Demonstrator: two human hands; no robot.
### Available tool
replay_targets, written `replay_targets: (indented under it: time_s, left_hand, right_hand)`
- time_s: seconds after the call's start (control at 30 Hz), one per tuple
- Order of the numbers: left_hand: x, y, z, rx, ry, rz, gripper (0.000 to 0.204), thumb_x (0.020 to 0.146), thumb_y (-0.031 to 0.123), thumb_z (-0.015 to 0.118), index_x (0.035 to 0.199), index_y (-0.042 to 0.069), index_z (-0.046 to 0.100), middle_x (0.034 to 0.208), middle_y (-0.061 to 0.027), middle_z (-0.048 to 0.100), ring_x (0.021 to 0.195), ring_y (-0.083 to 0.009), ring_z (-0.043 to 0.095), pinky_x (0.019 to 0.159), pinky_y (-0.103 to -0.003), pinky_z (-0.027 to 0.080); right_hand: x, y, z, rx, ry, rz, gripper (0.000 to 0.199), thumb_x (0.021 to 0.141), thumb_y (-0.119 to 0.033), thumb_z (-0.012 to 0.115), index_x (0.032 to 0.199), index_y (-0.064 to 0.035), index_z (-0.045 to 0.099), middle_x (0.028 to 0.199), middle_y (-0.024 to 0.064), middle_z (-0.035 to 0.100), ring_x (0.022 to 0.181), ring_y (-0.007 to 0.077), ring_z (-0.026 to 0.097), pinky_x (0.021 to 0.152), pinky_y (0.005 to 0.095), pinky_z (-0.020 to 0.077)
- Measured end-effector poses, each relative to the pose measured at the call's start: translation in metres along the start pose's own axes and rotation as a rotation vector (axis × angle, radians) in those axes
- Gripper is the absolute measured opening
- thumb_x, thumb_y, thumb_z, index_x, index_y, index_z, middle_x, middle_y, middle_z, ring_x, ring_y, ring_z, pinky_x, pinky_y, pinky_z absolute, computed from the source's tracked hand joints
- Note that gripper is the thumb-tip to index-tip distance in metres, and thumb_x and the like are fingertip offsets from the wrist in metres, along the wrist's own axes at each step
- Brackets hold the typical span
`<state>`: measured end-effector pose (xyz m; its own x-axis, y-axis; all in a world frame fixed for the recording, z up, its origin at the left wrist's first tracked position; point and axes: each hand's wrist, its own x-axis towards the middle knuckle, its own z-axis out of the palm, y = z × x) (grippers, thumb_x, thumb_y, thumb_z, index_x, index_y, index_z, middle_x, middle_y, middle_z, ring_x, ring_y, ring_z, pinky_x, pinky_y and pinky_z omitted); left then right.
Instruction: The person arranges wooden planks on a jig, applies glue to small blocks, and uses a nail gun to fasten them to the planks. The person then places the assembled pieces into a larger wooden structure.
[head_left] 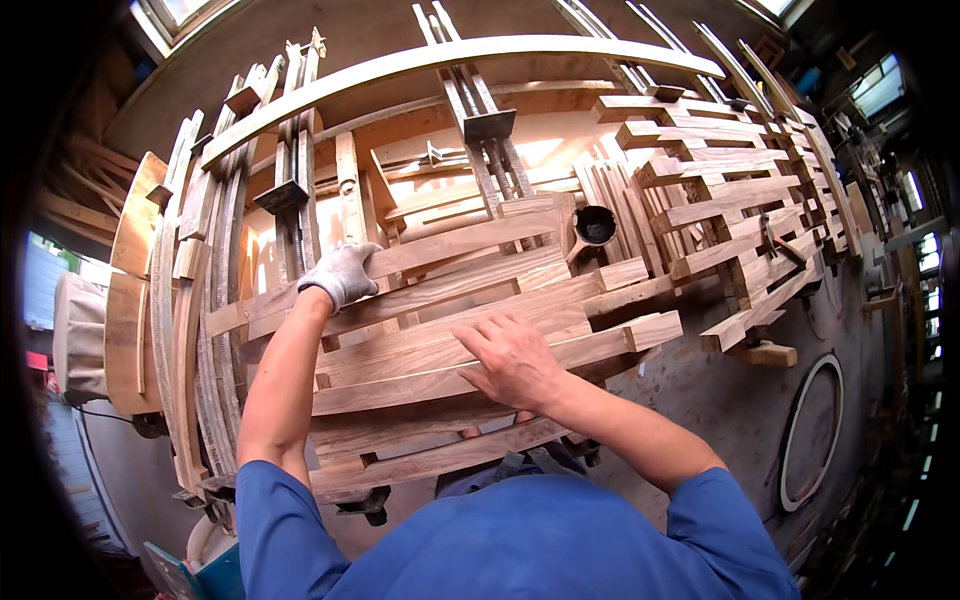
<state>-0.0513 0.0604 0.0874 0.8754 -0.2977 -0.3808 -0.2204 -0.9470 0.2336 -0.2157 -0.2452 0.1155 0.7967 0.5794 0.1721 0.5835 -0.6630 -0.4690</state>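
Observation:
My left hand (342, 275), in a pale work glove, is closed round a long wooden board (470, 245) at the far side of a group of boards. Its fingers lie over the top edge, with the thumb on the near side. My bare right hand (512, 362) is open, fingers stretched to the left, over the nearer wooden boards (420, 388). Whether its palm touches them I cannot tell. These boards lie side by side across metal clamp bars, and several have notched or stepped ends.
A dark round pot (595, 226) stands right of the boards. Slatted wooden frames (735, 190) are stacked at the right, with a clamp tool (780, 245) on them. Screw clamps (490, 125) run away from me under a long pale board (450, 55). A white hoop (812, 432) lies on the floor.

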Motion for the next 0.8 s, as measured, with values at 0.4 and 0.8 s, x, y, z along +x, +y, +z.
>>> replay_targets:
  time_s: [0.4, 0.8]
  left_hand:
    - [0.034, -0.013, 0.031, -0.230, -0.235, -0.135, 0.076, 0.094, 0.076, 0.062, 0.117, 0.006, 0.080, 0.103, -0.0208, 0.078, 0.099, -0.0338, 0.073, 0.096, -0.041, 0.053]
    - [0.026, 0.011, 0.055, -0.076, 0.032, -0.042, 0.077, 0.091, 0.073, 0.065, 0.126, 0.006, 0.076, 0.119, -0.0257, 0.075, 0.118, -0.0411, 0.070, 0.105, -0.046, 0.053]
  right_hand:
    - [-0.059, 0.018, -0.003, 0.034, 0.032, 0.170, 0.052, 0.085, -0.023, 0.083, 0.129, -0.0022, 0.066, 0.104, 0.0151, 0.067, 0.102, 0.0341, 0.065, 0.095, 0.0452, 0.0517]
    - [-0.057, 0.016, 0.003, 0.013, -0.049, 0.196, 0.064, 0.078, -0.030, 0.089, 0.130, -0.0024, 0.065, 0.116, 0.0159, 0.068, 0.112, 0.0343, 0.064, 0.102, 0.0446, 0.0504]
